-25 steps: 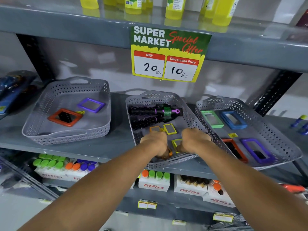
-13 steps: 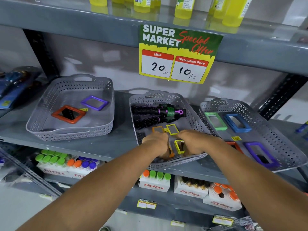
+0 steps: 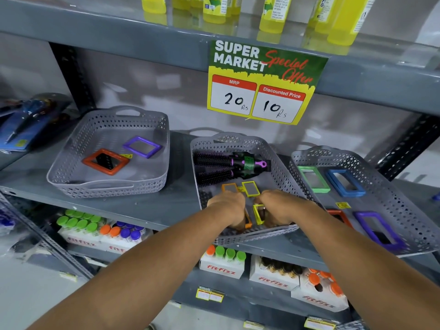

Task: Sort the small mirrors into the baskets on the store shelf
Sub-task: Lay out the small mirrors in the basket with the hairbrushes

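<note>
Three grey perforated baskets stand on the shelf. Both hands reach into the front of the middle basket (image 3: 276,160). My left hand (image 3: 228,206) is closed on a small orange-framed mirror (image 3: 247,221) held on edge. My right hand (image 3: 277,208) grips a small yellow-framed mirror (image 3: 258,214), also tilted up. Behind the hands lie another small orange mirror (image 3: 229,187) and a small yellow mirror (image 3: 251,188). The left basket (image 3: 71,177) holds a larger orange mirror (image 3: 106,161) and a purple mirror (image 3: 142,146). The right basket (image 3: 390,194) holds green (image 3: 313,179), blue (image 3: 345,182), orange and purple (image 3: 378,231) mirrors.
Black and purple round hairbrushes (image 3: 226,166) lie at the back of the middle basket. A price sign (image 3: 262,84) hangs from the upper shelf edge below yellow bottles (image 3: 271,15). Boxes of capped bottles (image 3: 221,263) fill the lower shelf. Packaged goods (image 3: 26,120) lie at far left.
The yellow mirror in my right hand has been lifted from lying flat to standing on edge, and my left hand has raised the orange mirror. The view has shifted slightly.
</note>
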A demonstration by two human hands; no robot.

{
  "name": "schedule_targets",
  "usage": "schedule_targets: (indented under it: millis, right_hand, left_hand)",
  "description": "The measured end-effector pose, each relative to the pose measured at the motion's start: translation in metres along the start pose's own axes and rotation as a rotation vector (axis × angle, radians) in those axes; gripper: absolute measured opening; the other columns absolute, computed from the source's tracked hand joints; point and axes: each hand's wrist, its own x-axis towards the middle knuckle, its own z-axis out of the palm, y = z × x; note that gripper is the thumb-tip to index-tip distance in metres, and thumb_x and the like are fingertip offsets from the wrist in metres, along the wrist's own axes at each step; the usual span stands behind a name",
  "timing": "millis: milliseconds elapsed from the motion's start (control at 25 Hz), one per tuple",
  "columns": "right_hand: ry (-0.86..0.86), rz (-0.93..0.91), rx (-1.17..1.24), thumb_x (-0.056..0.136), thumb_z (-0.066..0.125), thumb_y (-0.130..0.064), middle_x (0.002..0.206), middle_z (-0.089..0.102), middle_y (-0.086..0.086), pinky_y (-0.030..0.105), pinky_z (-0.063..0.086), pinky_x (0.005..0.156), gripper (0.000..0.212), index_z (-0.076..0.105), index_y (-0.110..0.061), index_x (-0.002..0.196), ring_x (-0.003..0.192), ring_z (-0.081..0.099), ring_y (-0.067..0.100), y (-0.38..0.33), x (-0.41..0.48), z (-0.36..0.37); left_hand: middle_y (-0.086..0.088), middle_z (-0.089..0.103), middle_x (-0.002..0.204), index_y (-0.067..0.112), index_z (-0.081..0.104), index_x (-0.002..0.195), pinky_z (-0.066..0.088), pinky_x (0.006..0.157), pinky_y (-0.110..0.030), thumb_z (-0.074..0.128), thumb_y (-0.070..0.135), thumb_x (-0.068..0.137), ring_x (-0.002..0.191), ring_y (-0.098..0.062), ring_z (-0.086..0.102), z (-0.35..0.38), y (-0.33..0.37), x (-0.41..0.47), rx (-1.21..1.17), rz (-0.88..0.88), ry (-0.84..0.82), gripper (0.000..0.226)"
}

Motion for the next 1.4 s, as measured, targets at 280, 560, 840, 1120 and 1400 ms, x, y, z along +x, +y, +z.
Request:
schedule_targets:
  millis: [280,560,840,1120,1400]
  right_hand:
    - [-0.044,0.004,0.076,0.074,0.082,-0.015,0.107,0.067,0.012,0.043,0.058,0.080,0.041,0.066,-0.010,0.112,0.090,0.066,0.029,-0.007,-0.003,-0.008]
    - [-0.048,0.019,0.085,0.075,0.082,-0.025,0.087,0.064,0.005,0.037,0.056,0.069,0.033,0.065,-0.014,0.101,0.077,0.065,0.024,-0.011,-0.004,-0.011]
    - [-0.036,0.032,0.087,0.073,0.083,-0.032,0.094,0.068,0.008,0.041,0.059,0.075,0.038,0.067,-0.013,0.102,0.079,0.067,0.026,-0.010,-0.005,-0.010]
    - [-0.027,0.036,0.079,0.075,0.080,-0.025,0.094,0.066,0.010,0.037,0.057,0.069,0.034,0.067,-0.012,0.104,0.076,0.066,0.025,-0.011,-0.005,-0.008]
    - [-0.014,0.062,0.098,0.075,0.076,-0.023,0.092,0.064,0.012,0.037,0.058,0.069,0.028,0.067,-0.010,0.098,0.076,0.065,0.026,-0.015,-0.004,-0.007]
  left_hand:
    - [-0.010,0.055,0.093,0.004,0.058,0.109,0.056,0.079,-0.041,0.062,0.000,0.083,0.087,-0.028,0.062,0.002,-0.002,0.003,-0.012,-0.012,-0.015,0.026]
    - [-0.009,0.059,0.097,0.008,0.057,0.113,0.057,0.078,-0.042,0.066,0.009,0.080,0.088,-0.027,0.063,0.005,-0.002,0.005,-0.034,-0.029,-0.010,0.034]
    - [-0.010,0.061,0.098,0.005,0.060,0.107,0.057,0.080,-0.042,0.068,0.005,0.079,0.087,-0.028,0.064,0.002,-0.001,0.003,-0.003,-0.030,-0.027,0.030]
    - [-0.013,0.063,0.101,0.003,0.060,0.112,0.057,0.082,-0.043,0.062,-0.002,0.081,0.089,-0.030,0.065,0.002,-0.002,0.004,-0.020,-0.022,-0.030,0.031]
    - [-0.010,0.057,0.092,0.003,0.060,0.109,0.056,0.075,-0.038,0.064,0.003,0.080,0.086,-0.028,0.064,0.001,-0.002,0.002,-0.021,-0.028,-0.035,0.030]
